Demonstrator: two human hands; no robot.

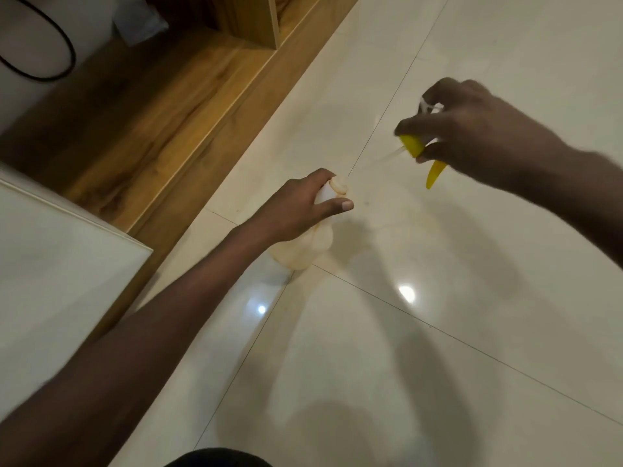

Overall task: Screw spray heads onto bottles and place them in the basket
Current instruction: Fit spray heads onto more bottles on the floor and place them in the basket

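A translucent white bottle [305, 249] stands on the glossy floor, its open neck [338, 186] showing bare. My left hand [296, 207] grips it around the shoulder, thumb stretched past the neck. My right hand [472, 129] is held in the air up and to the right, apart from the bottle. Its fingers curl round a spray head [416, 146] with a yellow collar, a yellow trigger [435, 175] hanging down and a thin clear tube pointing left toward the bottle. No basket is in view.
Pale floor tiles [438, 332] with dark joints fill most of the view. A wooden plinth and shelf unit [188, 106] runs along the upper left. A white panel [57, 271] juts in at the left edge. A black cable [50, 35] loops at top left.
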